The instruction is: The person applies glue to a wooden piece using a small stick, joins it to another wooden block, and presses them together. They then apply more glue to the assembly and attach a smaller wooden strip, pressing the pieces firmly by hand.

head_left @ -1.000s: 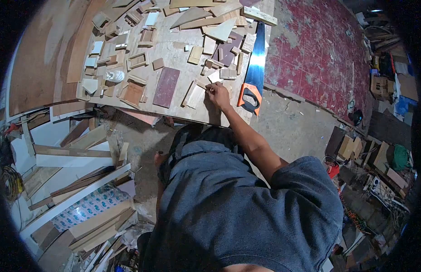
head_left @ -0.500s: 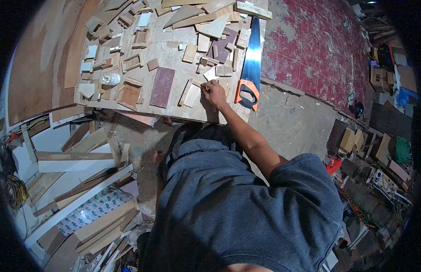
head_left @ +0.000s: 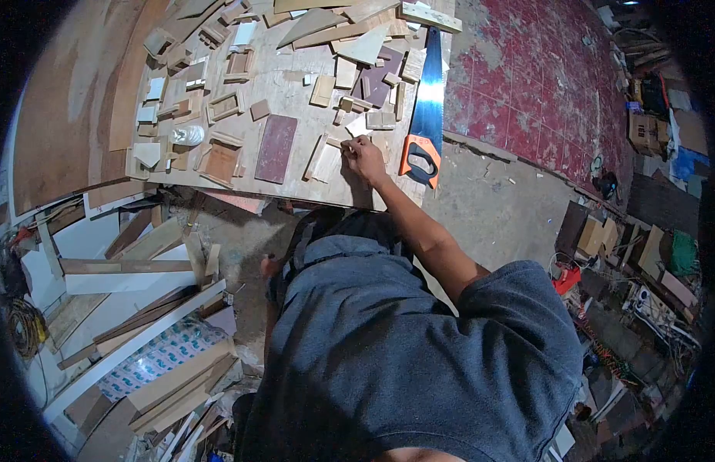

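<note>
My right hand (head_left: 366,160) is at the front of the workbench (head_left: 249,173), its fingers pinched together on a small wood piece (head_left: 345,144). That piece sits at the upper right end of a small, pale, open wooden frame (head_left: 324,159), which lies tilted on the bench top. The fingers partly cover where piece and frame meet. A blurred, skin-toned patch beside my left trouser leg looks like part of my left hand (head_left: 269,267); its fingers cannot be made out. Left of the frame lies a flat maroon board (head_left: 276,148).
An orange-handled handsaw (head_left: 422,160) lies along the bench's right edge. Small wooden frames (head_left: 225,105), a white bottle (head_left: 189,135) and offcuts (head_left: 363,48) cover other parts. Boards and a patterned plastic-wrapped bundle (head_left: 161,354) are stacked on the floor at left.
The patch by my left leg has shifted very slightly. My right hand stays at the frame's end, almost unmoved.
</note>
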A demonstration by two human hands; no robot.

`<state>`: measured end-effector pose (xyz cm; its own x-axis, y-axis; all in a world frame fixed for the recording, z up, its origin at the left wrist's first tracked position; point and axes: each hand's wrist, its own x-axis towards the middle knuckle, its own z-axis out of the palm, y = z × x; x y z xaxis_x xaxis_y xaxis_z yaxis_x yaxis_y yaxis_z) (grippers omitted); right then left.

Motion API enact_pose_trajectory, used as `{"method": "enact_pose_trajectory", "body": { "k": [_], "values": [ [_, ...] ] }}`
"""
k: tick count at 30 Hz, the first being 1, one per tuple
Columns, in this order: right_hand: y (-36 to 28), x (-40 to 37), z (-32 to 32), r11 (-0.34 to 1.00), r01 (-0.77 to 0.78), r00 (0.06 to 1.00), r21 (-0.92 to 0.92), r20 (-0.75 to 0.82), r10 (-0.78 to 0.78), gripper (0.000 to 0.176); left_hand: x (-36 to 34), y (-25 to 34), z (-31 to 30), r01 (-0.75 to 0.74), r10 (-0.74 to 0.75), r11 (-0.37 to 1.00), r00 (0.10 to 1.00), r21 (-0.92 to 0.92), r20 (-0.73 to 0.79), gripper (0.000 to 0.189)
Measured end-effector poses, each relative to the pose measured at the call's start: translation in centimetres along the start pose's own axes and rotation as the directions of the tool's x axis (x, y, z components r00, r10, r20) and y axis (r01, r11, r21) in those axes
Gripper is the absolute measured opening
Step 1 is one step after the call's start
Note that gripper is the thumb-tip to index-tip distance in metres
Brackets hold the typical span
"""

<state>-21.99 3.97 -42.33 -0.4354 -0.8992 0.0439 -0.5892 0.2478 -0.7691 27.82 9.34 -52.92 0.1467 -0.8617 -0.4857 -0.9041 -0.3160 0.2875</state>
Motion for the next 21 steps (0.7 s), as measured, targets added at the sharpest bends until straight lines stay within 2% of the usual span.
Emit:
{"method": "enact_pose_trajectory", "body": {
  "k": [2,4,7,8,10,12,14,16,17,18,19,20,21],
  "values": [
    [-0.3,0.1,-0.4,0.999,-0.020,1.000,0.040,-0.007,0.020,0.028,-0.3,1.1,-0.6,0.008,-0.009,1.000,1.000,0.022,0.008,0.056],
    [-0.8,0.1,-1.2,0.995,-0.057,0.998,0.082,0.000,0.057,0.031,-0.5,3.2,-2.1,-0.032,0.015,0.982,0.995,0.185,0.097,0.060],
    [-0.6,-0.2,-2.2,0.985,-0.122,0.993,0.121,0.009,0.122,0.036,0.9,2.3,-1.3,0.012,-0.038,0.990,0.981,0.138,0.189,0.065],
    [-0.4,-0.4,-2.4,0.981,-0.151,0.988,0.120,0.011,0.151,0.036,0.2,4.4,-3.0,0.011,-0.037,0.991,0.981,0.136,0.190,0.065],
    [0.1,-1.1,-2.6,0.974,-0.172,0.984,0.149,-0.023,0.177,0.037,-1.9,8.5,-7.1,0.038,-0.050,0.998,0.943,0.044,0.330,0.065],
    [0.5,-1.7,-2.8,0.965,-0.191,0.977,0.178,-0.059,0.204,0.037,-2.3,8.9,-6.7,-0.020,-0.007,0.996,0.960,0.090,0.281,0.062],
    [1.2,-2.2,-2.9,0.974,-0.196,0.976,0.112,-0.076,0.205,0.037,-1.9,9.1,-6.8,-0.075,0.041,0.988,0.971,0.139,0.234,0.060],
    [1.7,-2.6,-2.7,0.970,-0.207,0.973,0.127,-0.079,0.218,0.036,-0.2,9.7,-7.6,-0.003,0.016,0.999,0.960,-0.050,0.279,0.050],
    [1.9,-2.7,-2.7,0.966,-0.217,0.970,0.142,-0.079,0.230,0.036,-0.2,11.2,-8.8,0.148,-0.037,0.932,0.947,-0.330,0.319,0.045],
    [1.9,-2.7,-2.7,0.966,-0.217,0.969,0.141,-0.084,0.230,0.036,-0.7,13.5,-11.1,0.292,-0.074,0.768,0.925,-0.570,0.373,0.040],
    [1.8,-2.8,-2.7,0.966,-0.230,0.969,0.123,-0.067,0.239,0.035,-2.0,17.8,-14.1,0.135,-0.009,0.732,0.982,-0.667,0.188,0.037],
    [1.6,-2.7,-2.8,0.966,-0.239,0.968,0.102,-0.054,0.246,0.034,-3.0,22.0,-17.2,-0.038,0.046,0.680,0.999,-0.732,-0.009,0.034],
    [1.2,-2.6,-2.9,0.965,-0.241,0.968,0.104,-0.052,0.247,0.031,-1.9,23.1,-19.8,-0.354,0.299,0.565,0.930,-0.745,-0.215,0.028]
  ]
}}
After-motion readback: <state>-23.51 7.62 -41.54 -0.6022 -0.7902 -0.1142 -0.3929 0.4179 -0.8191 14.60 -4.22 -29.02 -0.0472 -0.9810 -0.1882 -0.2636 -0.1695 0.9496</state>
